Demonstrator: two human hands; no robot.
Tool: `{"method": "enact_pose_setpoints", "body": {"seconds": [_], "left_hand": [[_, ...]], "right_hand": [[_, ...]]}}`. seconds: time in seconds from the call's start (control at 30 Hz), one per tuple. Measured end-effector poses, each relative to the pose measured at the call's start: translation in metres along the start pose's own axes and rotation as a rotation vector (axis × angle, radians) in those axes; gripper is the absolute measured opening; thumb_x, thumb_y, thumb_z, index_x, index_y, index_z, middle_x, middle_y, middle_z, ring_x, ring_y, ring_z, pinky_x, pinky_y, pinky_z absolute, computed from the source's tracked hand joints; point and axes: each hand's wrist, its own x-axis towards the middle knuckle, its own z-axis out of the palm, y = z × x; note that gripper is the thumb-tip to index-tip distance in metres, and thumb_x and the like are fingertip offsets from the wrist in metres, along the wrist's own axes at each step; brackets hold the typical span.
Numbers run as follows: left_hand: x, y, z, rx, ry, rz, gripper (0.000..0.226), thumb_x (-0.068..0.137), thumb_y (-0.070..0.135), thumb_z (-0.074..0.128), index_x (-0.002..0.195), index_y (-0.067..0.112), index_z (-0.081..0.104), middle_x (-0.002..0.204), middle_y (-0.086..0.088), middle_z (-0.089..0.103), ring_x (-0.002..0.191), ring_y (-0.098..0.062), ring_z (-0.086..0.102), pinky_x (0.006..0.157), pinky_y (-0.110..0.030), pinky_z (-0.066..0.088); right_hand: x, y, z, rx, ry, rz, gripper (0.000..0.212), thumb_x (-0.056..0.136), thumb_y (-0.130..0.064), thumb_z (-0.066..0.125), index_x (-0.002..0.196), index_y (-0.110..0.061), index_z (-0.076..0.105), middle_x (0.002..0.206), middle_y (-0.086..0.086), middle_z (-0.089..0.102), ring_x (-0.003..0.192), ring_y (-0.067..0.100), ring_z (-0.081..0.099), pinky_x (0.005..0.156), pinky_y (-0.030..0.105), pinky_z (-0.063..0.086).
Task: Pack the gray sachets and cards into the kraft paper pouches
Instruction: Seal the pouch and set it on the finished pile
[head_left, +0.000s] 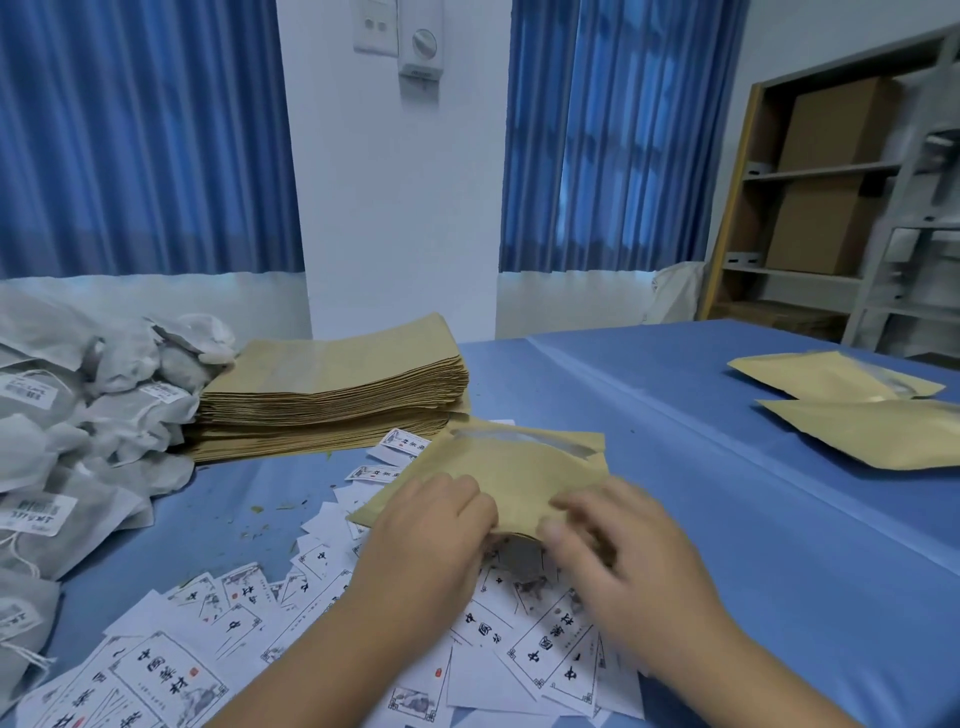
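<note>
— Head view, what have we got at the table?

— Both hands on one kraft pouch (498, 475), dead centre, lying on the blue tablecloth (727, 493) with its mouth toward the person. Left hand (431, 535) has its fingers curled over the near edge, gripping it. Right hand (623, 556) is blurred, but thumb and fingers look pinched on the pouch lip.

— Anything in the mouth?

— A gray sachet (519, 561) shows between the two hands, right at the opening. How far in it sits, I can't tell; the hands cover most of it.

— And the cards?

— Cards (545, 654) everywhere, white with black characters, fanned loose under the wrists and under the pouch's near end, spreading to the left front corner.

— What crowds the work?

— Just behind the pouch, a thick stack of flat pouches (337, 387), touching a heap of sachets (78, 441) that fills the left edge, strings and labels showing. Green crumbs (260, 514) dot the cloth between heap and cards.

— Right side?

— Two more pouches (857, 410) lie overlapping, well apart from the hands. Beyond them a shelf (821, 171) with cardboard boxes (831, 124), and blue curtains (145, 135) along the wall.
</note>
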Motion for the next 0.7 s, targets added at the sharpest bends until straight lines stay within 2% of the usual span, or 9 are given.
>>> {"method": "enact_pose_setpoints", "body": {"seconds": [0.1,0.17,0.2,0.23,0.3,0.4,0.5,0.63,0.7], "left_hand": [[-0.002,-0.003,0.001,-0.029,0.037,-0.048,0.035,0.051,-0.016,0.075,0.072,0.009,0.064,0.072,-0.004,0.057,0.066,-0.023,0.048,0.060,-0.033,0.038],[-0.003,-0.004,0.003,-0.055,0.043,-0.063,0.041,0.049,-0.021,0.071,0.078,0.007,0.065,0.077,-0.006,0.058,0.072,-0.021,0.044,0.062,-0.033,0.037],[-0.003,-0.003,0.004,-0.073,0.036,-0.064,0.045,0.047,-0.023,0.069,0.080,0.006,0.065,0.080,-0.007,0.058,0.073,-0.022,0.046,0.062,-0.034,0.041],[-0.004,-0.002,0.005,-0.089,0.017,-0.054,0.049,0.046,-0.024,0.067,0.083,0.007,0.063,0.082,-0.007,0.058,0.073,-0.024,0.049,0.059,-0.037,0.046],[-0.004,-0.001,0.005,-0.110,-0.033,-0.002,0.053,0.047,-0.020,0.065,0.090,0.009,0.058,0.087,-0.006,0.056,0.073,-0.027,0.053,0.054,-0.040,0.050],[-0.004,-0.003,0.005,-0.075,-0.088,0.097,0.034,0.069,0.000,0.051,0.097,0.018,0.050,0.092,0.000,0.054,0.079,-0.021,0.048,0.057,-0.033,0.049],[0.000,-0.005,0.007,-0.052,-0.109,0.056,0.025,0.081,0.021,0.033,0.094,0.027,0.053,0.087,0.003,0.055,0.078,-0.017,0.050,0.059,-0.031,0.047],[0.008,0.002,0.014,0.080,-0.097,0.212,0.037,0.064,-0.002,0.054,0.094,0.019,0.062,0.086,0.002,0.056,0.074,-0.021,0.048,0.069,-0.029,0.036],[0.022,0.006,0.019,0.125,-0.083,0.158,0.046,0.049,-0.008,0.070,0.085,0.019,0.066,0.082,0.002,0.058,0.070,-0.021,0.053,0.068,-0.029,0.030]], "right_hand": [[0.006,0.010,-0.016,0.414,0.065,0.488,0.027,0.090,-0.055,0.051,0.091,-0.031,0.064,0.085,-0.011,0.059,0.071,0.001,0.055,0.063,0.020,0.040],[0.011,0.018,-0.025,0.953,-0.090,0.888,0.045,0.086,-0.056,0.056,0.106,-0.015,0.060,0.077,0.001,0.058,0.058,0.017,0.052,0.053,0.027,0.043],[0.010,0.018,-0.028,1.200,-0.202,0.982,0.057,0.081,-0.055,0.060,0.114,-0.009,0.055,0.079,0.009,0.059,0.056,0.022,0.053,0.048,0.030,0.046],[0.007,0.018,-0.029,1.357,-0.308,1.007,0.064,0.078,-0.053,0.063,0.120,-0.005,0.051,0.086,0.016,0.063,0.058,0.028,0.058,0.047,0.032,0.050],[0.003,0.015,-0.029,1.492,-0.433,0.947,0.062,0.080,-0.043,0.064,0.126,-0.004,0.051,0.104,0.025,0.065,0.072,0.036,0.067,0.053,0.036,0.057],[0.003,0.010,-0.031,1.582,-0.452,0.844,0.054,0.076,-0.020,0.064,0.125,0.001,0.054,0.104,0.028,0.066,0.082,0.040,0.069,0.058,0.036,0.059],[0.002,0.011,-0.031,1.533,-0.498,0.796,0.037,0.083,-0.003,0.055,0.120,0.004,0.055,0.106,0.029,0.066,0.082,0.043,0.069,0.057,0.035,0.058],[0.001,0.023,-0.032,1.521,-0.389,0.775,0.039,0.084,0.018,0.037,0.117,0.004,0.052,0.095,0.035,0.066,0.075,0.047,0.067,0.052,0.035,0.057],[0.003,0.032,-0.040,1.485,-0.303,0.738,0.043,0.083,0.018,0.035,0.116,-0.002,0.053,0.089,0.030,0.068,0.070,0.044,0.067,0.050,0.033,0.056]]}}
